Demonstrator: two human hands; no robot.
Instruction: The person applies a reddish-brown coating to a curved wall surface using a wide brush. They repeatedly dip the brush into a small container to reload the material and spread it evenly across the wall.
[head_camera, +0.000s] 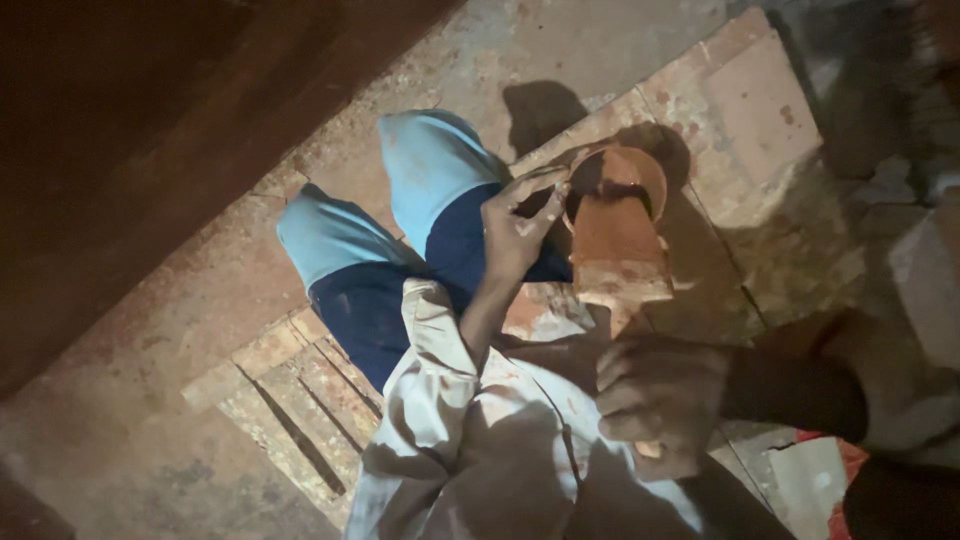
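Paddle (617, 255) handle clenched in right hand (655, 400), left hand (515, 225) pinching bowl (622, 172) rim; best keep strokes flat, rim braced

Upper left of the frame is a dark brown mass, too dim to tell what it is. The right hand (655, 400) wraps the handle of the wooden paddle (618, 262), so the handle is mostly hidden; its end barely peeks out below the fist. Right forearm runs off the right edge, sleeve lost in shadow. The paddle's flat head covers the near rim of the clay bowl (622, 175). Left hand (512, 228) fingers hide the bowl's left rim. Red thing (835, 480) at lower right is cut by the bottom edge, unidentifiable. Upper right corner is dark and blurred.
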